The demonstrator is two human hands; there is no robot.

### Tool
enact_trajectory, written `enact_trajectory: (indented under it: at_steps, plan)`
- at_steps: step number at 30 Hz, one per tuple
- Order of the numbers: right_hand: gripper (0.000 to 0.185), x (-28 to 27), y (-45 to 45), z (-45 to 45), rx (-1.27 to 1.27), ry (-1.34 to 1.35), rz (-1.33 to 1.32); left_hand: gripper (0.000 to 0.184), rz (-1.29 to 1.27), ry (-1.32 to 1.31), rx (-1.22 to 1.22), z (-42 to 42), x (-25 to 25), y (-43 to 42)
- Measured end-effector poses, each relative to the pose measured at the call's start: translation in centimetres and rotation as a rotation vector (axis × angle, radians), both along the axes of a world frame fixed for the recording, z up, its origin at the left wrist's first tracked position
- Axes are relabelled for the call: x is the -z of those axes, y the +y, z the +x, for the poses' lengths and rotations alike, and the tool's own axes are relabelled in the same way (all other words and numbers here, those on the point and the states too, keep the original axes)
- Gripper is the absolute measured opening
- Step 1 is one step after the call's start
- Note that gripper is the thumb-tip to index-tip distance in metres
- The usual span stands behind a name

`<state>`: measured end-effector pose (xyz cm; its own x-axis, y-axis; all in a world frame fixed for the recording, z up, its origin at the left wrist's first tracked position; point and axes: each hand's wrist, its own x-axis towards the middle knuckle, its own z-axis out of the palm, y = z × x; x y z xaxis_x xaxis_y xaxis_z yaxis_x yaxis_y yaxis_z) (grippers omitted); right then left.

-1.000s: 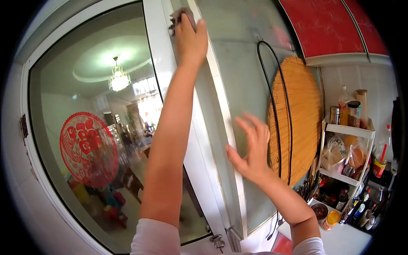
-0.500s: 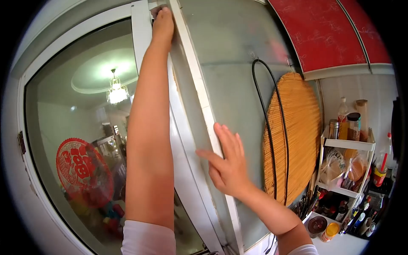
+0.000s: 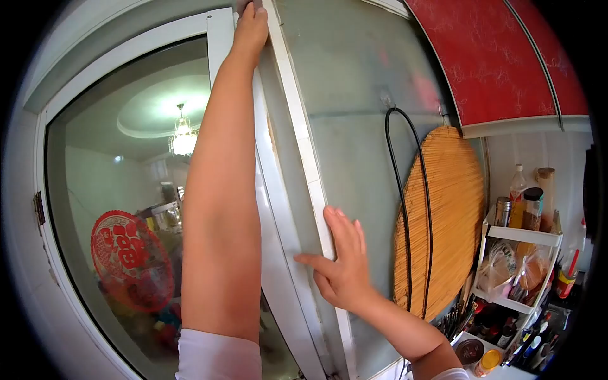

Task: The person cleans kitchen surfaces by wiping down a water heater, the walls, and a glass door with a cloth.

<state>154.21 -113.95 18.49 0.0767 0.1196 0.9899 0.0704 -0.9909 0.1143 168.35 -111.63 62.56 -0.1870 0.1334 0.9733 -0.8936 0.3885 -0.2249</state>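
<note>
My left hand (image 3: 252, 30) is raised to the top of the white door frame (image 3: 220, 47), its fingers closed on a dark cloth (image 3: 242, 6), of which only a small piece shows. Lower down, my right hand (image 3: 344, 269) rests against the narrow white edge strip (image 3: 310, 168), fingers spread and thumb reaching across the strip. Nothing is held in it. Left of my raised arm is the glass door pane (image 3: 149, 82) with a round red paper decoration (image 3: 132, 261).
A round slatted wooden mat (image 3: 443, 221) and a black cable loop (image 3: 425, 183) hang on the frosted panel (image 3: 342, 76). Red cabinets (image 3: 484, 60) are at upper right. Below them, a white rack (image 3: 525, 235) holds bottles and jars, with two lidded jars (image 3: 487, 362) near its foot.
My left hand has moved with the cloth up to the top of the frame. My right hand, earlier off the strip, has come to rest on it. The view has tilted upward.
</note>
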Motion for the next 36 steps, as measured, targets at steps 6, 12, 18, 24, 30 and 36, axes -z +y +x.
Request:
enact_trajectory:
  at_steps: [6,12,18,24,30,36]
  plan:
    - [0.037,0.1,-0.3,0.3,-0.002,-0.02,-0.006,0.042,-0.312,-0.089,-0.38,-1.1,4.5,-0.6]
    - [0.036,0.2,-0.3,0.5,0.014,-0.031,-0.023,0.025,-0.299,-0.19,-0.457,-4.2,14.8,2.3]
    - [0.033,0.2,-0.3,0.5,0.008,-0.058,-0.026,0.019,-0.241,-0.366,-0.463,-3.5,19.0,4.2]
    - [0.031,0.1,-0.3,0.1,0.004,-0.071,-0.022,0.019,-0.16,-0.5,-0.442,-3.5,22.0,5.2]
    - [0.036,0.4,-0.4,0.5,-0.03,-0.074,-0.009,0.018,-0.184,-0.548,-0.756,-5.1,16.4,4.6]
    - [0.03,0.2,-0.2,0.0,-0.057,-0.059,0.004,0.031,-0.163,-0.465,-1.206,-7.4,11.0,1.3]
